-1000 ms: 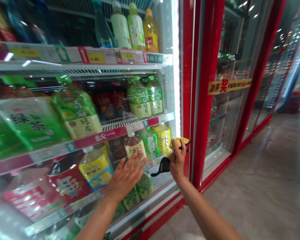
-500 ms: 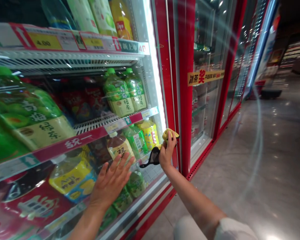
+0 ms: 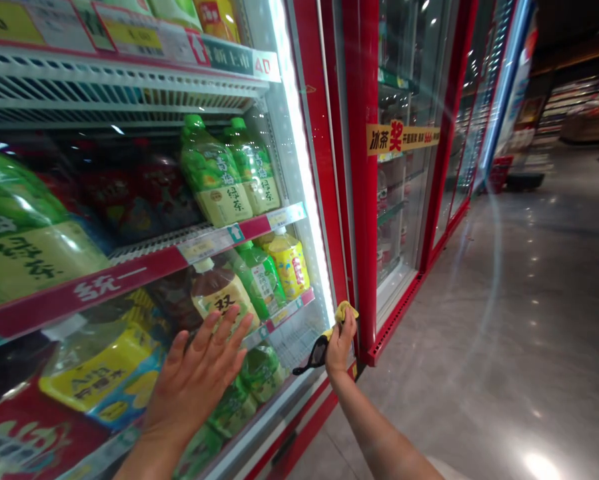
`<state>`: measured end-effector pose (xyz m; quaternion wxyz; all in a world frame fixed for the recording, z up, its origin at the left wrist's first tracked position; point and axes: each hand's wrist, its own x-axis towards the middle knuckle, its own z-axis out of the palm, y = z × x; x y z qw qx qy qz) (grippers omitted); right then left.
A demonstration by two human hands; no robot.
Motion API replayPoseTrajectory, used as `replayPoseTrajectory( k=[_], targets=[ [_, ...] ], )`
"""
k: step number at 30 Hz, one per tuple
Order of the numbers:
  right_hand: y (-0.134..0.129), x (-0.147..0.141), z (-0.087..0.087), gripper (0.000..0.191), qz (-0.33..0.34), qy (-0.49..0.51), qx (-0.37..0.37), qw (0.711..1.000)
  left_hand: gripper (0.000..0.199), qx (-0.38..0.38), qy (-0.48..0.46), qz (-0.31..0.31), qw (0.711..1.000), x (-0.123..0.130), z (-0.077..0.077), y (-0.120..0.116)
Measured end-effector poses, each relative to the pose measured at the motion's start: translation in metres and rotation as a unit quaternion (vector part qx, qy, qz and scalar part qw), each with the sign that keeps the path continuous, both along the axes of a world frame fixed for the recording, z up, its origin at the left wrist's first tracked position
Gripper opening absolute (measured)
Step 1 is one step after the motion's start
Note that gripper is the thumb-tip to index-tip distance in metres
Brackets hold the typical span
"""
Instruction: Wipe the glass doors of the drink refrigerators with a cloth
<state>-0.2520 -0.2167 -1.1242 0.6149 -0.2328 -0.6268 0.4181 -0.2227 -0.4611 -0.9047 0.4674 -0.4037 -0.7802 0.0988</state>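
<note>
Yellow cloth [image 3: 344, 312] looked soft, light, best held by bunched end; R hand [image 3: 339, 345] fingers closed on it, L hand [image 3: 194, 387] fingers spread open on glass cooler door [image 3: 284, 327].

The left hand [image 3: 194, 383] is flat with spread fingers [image 3: 220, 340]; the right hand [image 3: 340, 348] is curled closed, higher up.

The right hand [image 3: 340, 347] hides most of the yellow cloth [image 3: 346, 312], the black scrap [image 3: 316, 353] below it is too small to identify, and the picture's top edge cuts off the top-shelf bottles [image 3: 216, 17].
</note>
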Motion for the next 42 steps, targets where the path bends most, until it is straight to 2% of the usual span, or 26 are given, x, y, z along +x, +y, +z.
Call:
replayPoseTrajectory(
  k=[2, 5, 6, 8, 9, 10, 12, 14, 15, 17, 19, 22, 24, 27, 29, 30, 31, 32, 34, 35, 37, 40, 42],
  targets=[
    [0.004, 0.002, 0.008, 0.055, -0.001, -0.006, -0.015, 1.000, 0.065, -0.026, 0.023, -0.009, 0.999, -0.003, 0.002, -0.002],
    [0.021, -0.003, 0.056, 0.056, 0.030, -0.011, -0.019, 0.999, 0.065, -0.036, 0.030, -0.021, 0.999, -0.005, 0.004, -0.004],
    [0.026, -0.004, 0.072, 0.056, 0.065, -0.009, -0.012, 0.998, 0.064, -0.033, 0.025, -0.022, 0.999, -0.005, 0.004, -0.004],
    [0.033, -0.004, 0.089, 0.056, 0.106, -0.001, 0.007, 0.994, 0.063, -0.025, 0.015, -0.024, 0.999, -0.005, 0.003, -0.004],
    [0.032, -0.003, 0.087, 0.056, 0.120, 0.002, 0.013, 0.993, 0.063, -0.020, 0.007, -0.022, 1.000, -0.005, 0.002, -0.004],
    [0.030, -0.001, 0.078, 0.055, 0.124, 0.002, 0.014, 0.992, 0.063, -0.017, -0.002, -0.020, 1.000, -0.005, 0.001, -0.004],
    [0.021, 0.003, 0.045, 0.053, 0.108, -0.001, -0.013, 0.994, 0.065, -0.011, -0.016, -0.015, 1.000, -0.004, 0.000, -0.004],
    [0.013, 0.002, 0.013, 0.053, 0.042, 0.006, -0.080, 0.996, 0.064, -0.009, -0.014, -0.003, 1.000, -0.002, 0.000, -0.003],
    [0.011, 0.000, 0.003, 0.053, 0.017, 0.012, -0.109, 0.994, 0.064, -0.011, -0.003, 0.004, 1.000, 0.000, 0.001, -0.003],
    [0.010, -0.006, 0.004, 0.054, 0.001, 0.025, -0.140, 0.990, 0.062, -0.022, 0.031, 0.019, 0.999, 0.003, 0.002, -0.001],
    [0.009, -0.008, 0.028, 0.055, 0.028, 0.030, -0.130, 0.991, 0.061, -0.033, 0.060, 0.032, 0.997, 0.006, 0.003, 0.001],
    [-0.008, 0.002, 0.074, 0.057, 0.075, 0.037, -0.050, 0.995, 0.064, -0.044, 0.083, 0.052, 0.994, 0.008, 0.005, 0.003],
    [-0.033, 0.016, 0.091, 0.057, 0.115, 0.046, 0.047, 0.991, 0.065, -0.053, 0.088, 0.065, 0.993, 0.009, 0.005, 0.003],
    [-0.066, 0.034, 0.090, 0.050, 0.165, 0.087, 0.250, 0.950, 0.067, -0.066, 0.095, 0.074, 0.990, 0.010, 0.006, 0.003],
    [-0.068, 0.037, 0.083, 0.041, 0.160, 0.124, 0.351, 0.914, 0.068, -0.069, 0.102, 0.075, 0.989, 0.011, 0.005, 0.003],
    [-0.061, 0.035, 0.081, 0.039, 0.143, 0.138, 0.372, 0.907, 0.068, -0.069, 0.106, 0.077, 0.989, 0.011, 0.005, 0.003],
    [-0.050, 0.031, 0.080, 0.039, 0.124, 0.137, 0.373, 0.909, 0.069, -0.069, 0.109, 0.080, 0.988, 0.012, 0.004, 0.003],
    [-0.038, 0.025, 0.081, 0.043, 0.099, 0.136, 0.341, 0.925, 0.070, -0.069, 0.112, 0.086, 0.988, 0.013, 0.003, 0.003],
    [-0.016, 0.013, 0.088, 0.054, 0.082, 0.138, 0.211, 0.964, 0.071, -0.071, 0.117, 0.096, 0.986, 0.013, 0.002, 0.002],
    [-0.009, 0.008, 0.095, 0.052, 0.057, 0.149, 0.141, 0.977, 0.071, -0.072, 0.121, 0.099, 0.985, 0.014, 0.001, 0.002],
    [-0.012, 0.004, 0.111, 0.049, 0.040, 0.149, 0.054, 0.987, 0.069, -0.078, 0.129, 0.097, 0.984, 0.014, 0.002, 0.002],
    [-0.045, 0.009, 0.129, 0.047, 0.043, 0.147, 0.061, 0.986, 0.067, -0.081, 0.142, 0.073, 0.984, 0.013, 0.003, 0.001],
    [-0.071, 0.017, 0.127, 0.050, 0.063, 0.146, 0.115, 0.981, 0.066, -0.067, 0.145, 0.057, 0.985, 0.014, -0.001, 0.000]
  ],
)
